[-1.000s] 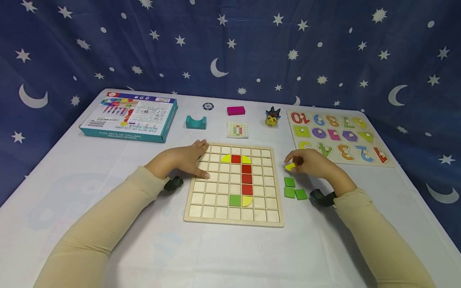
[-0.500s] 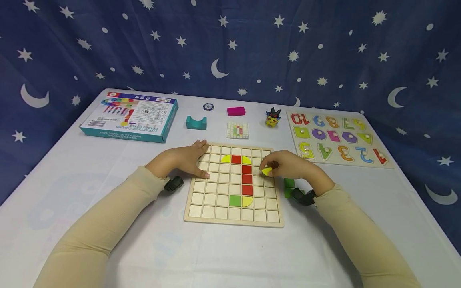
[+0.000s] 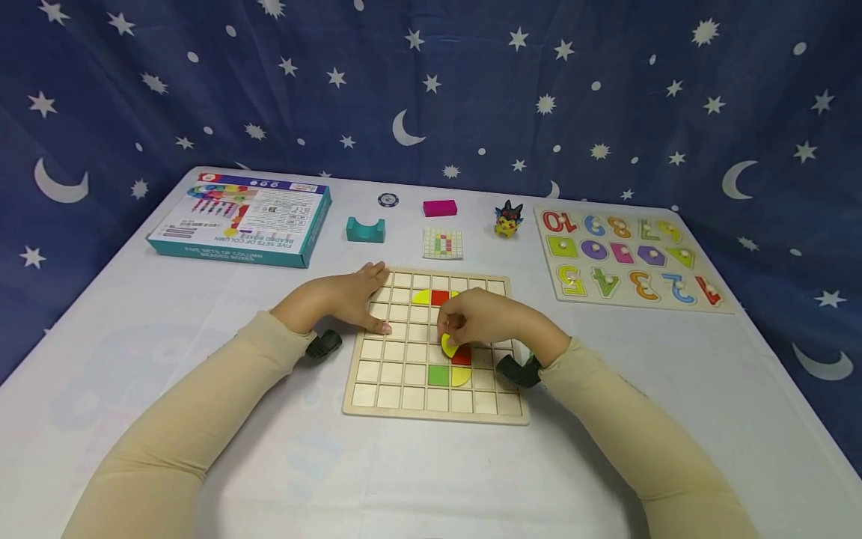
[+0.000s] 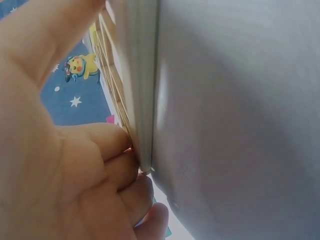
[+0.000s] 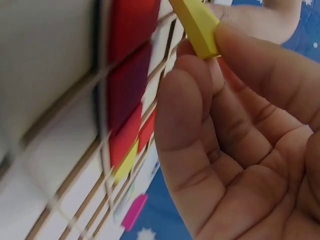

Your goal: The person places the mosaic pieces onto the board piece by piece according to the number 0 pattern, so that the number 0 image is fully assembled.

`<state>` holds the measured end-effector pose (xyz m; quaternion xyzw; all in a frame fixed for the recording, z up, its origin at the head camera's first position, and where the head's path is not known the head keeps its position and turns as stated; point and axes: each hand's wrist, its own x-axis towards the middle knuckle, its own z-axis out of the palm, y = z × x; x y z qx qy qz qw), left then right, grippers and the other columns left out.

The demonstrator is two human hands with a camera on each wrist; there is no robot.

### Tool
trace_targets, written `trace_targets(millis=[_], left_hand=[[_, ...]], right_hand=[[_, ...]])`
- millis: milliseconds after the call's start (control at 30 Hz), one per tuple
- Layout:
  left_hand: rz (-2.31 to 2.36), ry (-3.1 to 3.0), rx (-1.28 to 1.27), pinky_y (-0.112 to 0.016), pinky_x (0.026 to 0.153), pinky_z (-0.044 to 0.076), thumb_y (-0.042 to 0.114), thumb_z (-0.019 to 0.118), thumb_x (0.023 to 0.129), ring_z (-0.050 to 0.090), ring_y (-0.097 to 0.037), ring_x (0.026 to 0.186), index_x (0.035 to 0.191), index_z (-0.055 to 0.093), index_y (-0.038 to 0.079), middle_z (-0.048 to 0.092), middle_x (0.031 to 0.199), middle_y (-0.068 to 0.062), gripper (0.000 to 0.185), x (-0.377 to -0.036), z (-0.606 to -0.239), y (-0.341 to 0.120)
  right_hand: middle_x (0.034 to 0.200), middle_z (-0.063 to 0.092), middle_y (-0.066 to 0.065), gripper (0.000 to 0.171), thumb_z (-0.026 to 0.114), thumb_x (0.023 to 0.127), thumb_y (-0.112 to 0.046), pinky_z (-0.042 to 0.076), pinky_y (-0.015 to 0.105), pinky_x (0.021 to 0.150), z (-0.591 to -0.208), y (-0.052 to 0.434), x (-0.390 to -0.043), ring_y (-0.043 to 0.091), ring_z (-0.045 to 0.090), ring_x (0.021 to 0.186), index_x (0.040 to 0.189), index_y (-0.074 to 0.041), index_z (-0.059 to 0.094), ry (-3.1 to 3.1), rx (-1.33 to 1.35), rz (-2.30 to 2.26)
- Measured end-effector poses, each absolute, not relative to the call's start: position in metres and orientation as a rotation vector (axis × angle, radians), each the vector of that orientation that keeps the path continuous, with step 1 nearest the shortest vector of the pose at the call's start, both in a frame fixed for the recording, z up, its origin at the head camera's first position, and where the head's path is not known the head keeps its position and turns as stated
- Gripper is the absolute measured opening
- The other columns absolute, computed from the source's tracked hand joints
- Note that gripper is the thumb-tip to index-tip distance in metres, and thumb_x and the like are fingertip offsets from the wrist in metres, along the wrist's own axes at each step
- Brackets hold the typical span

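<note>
Right hand (image 3: 481, 318) pinches a yellow piece (image 3: 448, 346) over the grid board (image 3: 377, 393); left hand (image 3: 343, 299) lies flat, fingers straight, on the board's left edge, white-covered desk (image 3: 202, 314).

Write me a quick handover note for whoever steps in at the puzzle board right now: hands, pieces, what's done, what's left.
Left hand: flat on the grid board's left edge, steadying it.
Right hand: pinches a yellow piece over the board's middle, beside the red column; not yet seated.
Done: two yellow pieces and a red square up top, red column, green square and yellow piece at the bottom.
Left: seat the held piece; most cells are bare.
</note>
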<state>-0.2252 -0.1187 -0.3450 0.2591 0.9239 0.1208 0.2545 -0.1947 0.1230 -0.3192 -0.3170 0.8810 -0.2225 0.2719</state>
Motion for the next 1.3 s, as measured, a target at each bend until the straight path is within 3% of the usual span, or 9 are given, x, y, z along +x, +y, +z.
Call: trace_targets(millis=[367, 733, 1033, 1300], left_hand=[[0.312, 2.518, 0.68, -0.048, 0.114, 0.01, 0.049, 0.068, 0.078, -0.003, -0.034, 0.142, 0.146, 0.007, -0.003, -0.001, 0.154, -0.019, 0.105, -0.225, -0.344, -0.117], [0.306, 2.516, 0.685, -0.048, 0.114, 0.01, 0.049, 0.067, 0.079, -0.002, -0.034, 0.142, 0.146, 0.007, -0.004, 0.0, 0.154, -0.019, 0.105, -0.224, -0.342, -0.117], [0.307, 2.521, 0.681, -0.049, 0.114, 0.011, 0.049, 0.067, 0.079, -0.002, -0.035, 0.142, 0.146, 0.007, -0.004, 0.0, 0.154, -0.02, 0.104, -0.225, -0.344, -0.118], [0.325, 2.517, 0.679, -0.049, 0.114, 0.01, 0.049, 0.068, 0.078, -0.002, -0.034, 0.142, 0.146, 0.007, -0.004, 0.0, 0.154, -0.019, 0.106, -0.223, -0.343, -0.118]], right_hand=[[0.07, 0.058, -0.005, 0.008, 0.067, 0.081, -0.005, 0.041, 0.019, 0.062, -0.321, 0.09, -0.19, 0.007, 0.049, 0.066, 0.083, -0.013, 0.068, 2.273, -1.02, -0.551], [0.069, 0.06, -0.005, 0.01, 0.068, 0.081, -0.004, 0.041, 0.017, 0.061, -0.327, 0.075, -0.182, 0.006, 0.049, 0.064, 0.085, -0.012, 0.072, 2.241, -0.999, -0.458], [0.064, 0.059, -0.006, 0.012, 0.067, 0.08, -0.001, 0.041, 0.018, 0.061, -0.328, 0.077, -0.181, 0.005, 0.049, 0.06, 0.085, -0.012, 0.068, 2.238, -1.023, -0.484], [0.073, 0.059, -0.006, 0.008, 0.068, 0.081, -0.006, 0.042, 0.02, 0.064, -0.319, 0.102, -0.186, 0.008, 0.049, 0.069, 0.085, -0.013, 0.069, 2.323, -1.012, -0.507]])
